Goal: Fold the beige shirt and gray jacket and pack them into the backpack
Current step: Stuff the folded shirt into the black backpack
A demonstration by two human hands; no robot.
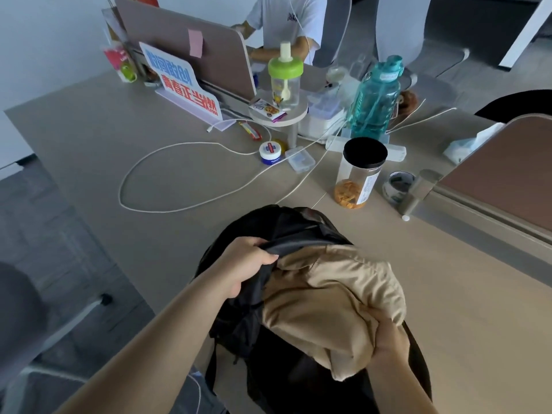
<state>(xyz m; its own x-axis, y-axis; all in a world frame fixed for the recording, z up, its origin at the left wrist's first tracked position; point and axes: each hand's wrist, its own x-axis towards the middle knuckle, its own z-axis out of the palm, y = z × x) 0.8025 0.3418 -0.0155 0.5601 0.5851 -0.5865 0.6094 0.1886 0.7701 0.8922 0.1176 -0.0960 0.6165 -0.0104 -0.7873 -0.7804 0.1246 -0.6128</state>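
A black backpack (239,324) lies on the near edge of the desk, its mouth held up. My left hand (245,261) grips the upper rim of that opening. A bundled beige shirt (328,303) bulges out of the opening, its far part under the rim. My right hand (388,342) clutches the shirt's near end. No gray jacket shows anywhere in view.
Beyond the backpack stand a black-lidded jar (358,174) of snacks, a teal water bottle (376,97), a green-lidded cup (285,79) and a small mug (398,185). White cables (167,174) loop over the desk (89,130). A person in white sits across behind a divider (191,49).
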